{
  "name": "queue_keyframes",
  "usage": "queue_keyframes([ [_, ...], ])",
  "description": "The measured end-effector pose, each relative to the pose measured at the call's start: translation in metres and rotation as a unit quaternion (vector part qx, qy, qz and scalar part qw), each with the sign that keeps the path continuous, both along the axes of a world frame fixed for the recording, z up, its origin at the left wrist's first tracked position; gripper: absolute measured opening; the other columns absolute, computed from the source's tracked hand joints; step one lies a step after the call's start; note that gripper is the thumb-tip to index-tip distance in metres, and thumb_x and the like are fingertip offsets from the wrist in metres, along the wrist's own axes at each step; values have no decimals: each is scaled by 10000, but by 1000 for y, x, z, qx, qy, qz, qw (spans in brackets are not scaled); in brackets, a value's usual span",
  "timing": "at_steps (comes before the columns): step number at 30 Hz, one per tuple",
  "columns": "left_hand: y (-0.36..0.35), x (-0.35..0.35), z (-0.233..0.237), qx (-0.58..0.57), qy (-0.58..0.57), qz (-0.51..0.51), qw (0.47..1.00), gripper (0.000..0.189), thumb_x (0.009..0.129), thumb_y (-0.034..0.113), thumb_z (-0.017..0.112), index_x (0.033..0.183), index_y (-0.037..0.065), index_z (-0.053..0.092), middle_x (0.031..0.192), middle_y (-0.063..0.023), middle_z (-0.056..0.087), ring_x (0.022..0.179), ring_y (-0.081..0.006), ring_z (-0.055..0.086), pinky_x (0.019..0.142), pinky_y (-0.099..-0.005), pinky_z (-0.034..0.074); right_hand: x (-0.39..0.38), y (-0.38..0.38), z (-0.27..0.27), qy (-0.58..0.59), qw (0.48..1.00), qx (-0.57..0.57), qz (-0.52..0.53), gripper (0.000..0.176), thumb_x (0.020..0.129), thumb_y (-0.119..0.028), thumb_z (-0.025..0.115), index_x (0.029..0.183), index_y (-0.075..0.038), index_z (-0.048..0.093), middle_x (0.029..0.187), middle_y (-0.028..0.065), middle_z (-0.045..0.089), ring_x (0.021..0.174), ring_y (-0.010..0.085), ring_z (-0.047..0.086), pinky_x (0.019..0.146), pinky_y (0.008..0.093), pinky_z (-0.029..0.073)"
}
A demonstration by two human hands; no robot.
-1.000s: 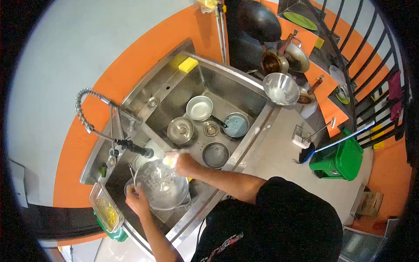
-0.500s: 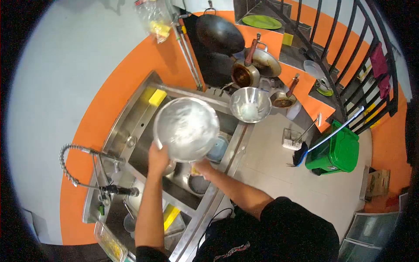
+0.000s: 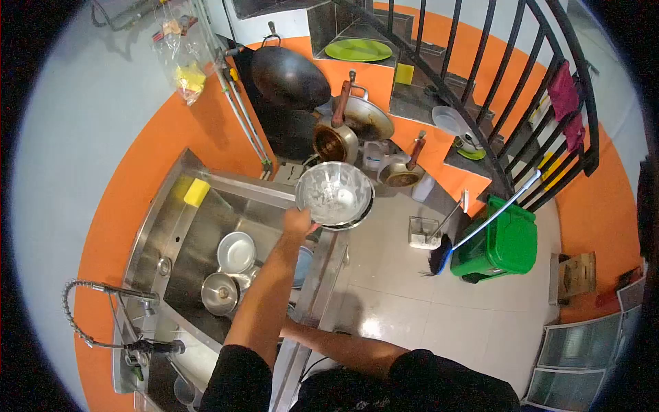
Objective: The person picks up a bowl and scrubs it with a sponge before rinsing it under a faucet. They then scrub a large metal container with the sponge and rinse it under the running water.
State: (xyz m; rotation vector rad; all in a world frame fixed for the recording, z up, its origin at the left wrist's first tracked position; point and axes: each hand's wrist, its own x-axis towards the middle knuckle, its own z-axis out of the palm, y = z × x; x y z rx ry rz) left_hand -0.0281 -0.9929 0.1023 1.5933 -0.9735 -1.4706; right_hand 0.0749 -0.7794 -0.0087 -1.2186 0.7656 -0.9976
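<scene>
My left hand [image 3: 296,223] is holding the rim of a shiny round steel bowl [image 3: 334,191] with white soap suds inside. Small steel pots [image 3: 235,251] are sitting in the steel sink [image 3: 199,226], by the orange wall [image 3: 147,185]. My right hand is hiding behind my arm, so I cannot tell its shape.

A single fisheye head camera looks steeply down from standing height, facing the sink [image 3: 199,233]. The steel bowl [image 3: 334,192] sits near centre and the tiled floor [image 3: 412,288] lies to the right.
</scene>
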Motion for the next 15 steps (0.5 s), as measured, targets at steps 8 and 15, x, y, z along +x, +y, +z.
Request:
queue_keyframes([
  [8, -5, 7, 15, -17, -112, -97, 989, 380, 837, 219, 576, 1095, -60, 563, 860, -172, 640, 600, -218, 642, 445, -313, 527, -22, -15, 48, -5, 1000, 29, -4, 408, 841, -278, 704, 1172, -60, 604, 1269, 153, 575, 1198, 313, 505, 988, 447, 402],
  [15, 11, 7, 24, 22, -114, -58, 992, 567, 875, 443, 588, 1194, -19, 504, 914, -168, 626, 588, -206, 620, 439, -356, 486, -10, -23, 1, 51, 998, 21, -8, 471, 814, -303, 729, 1203, -77, 590, 1289, 148, 566, 1220, 324, 488, 1000, 460, 395],
])
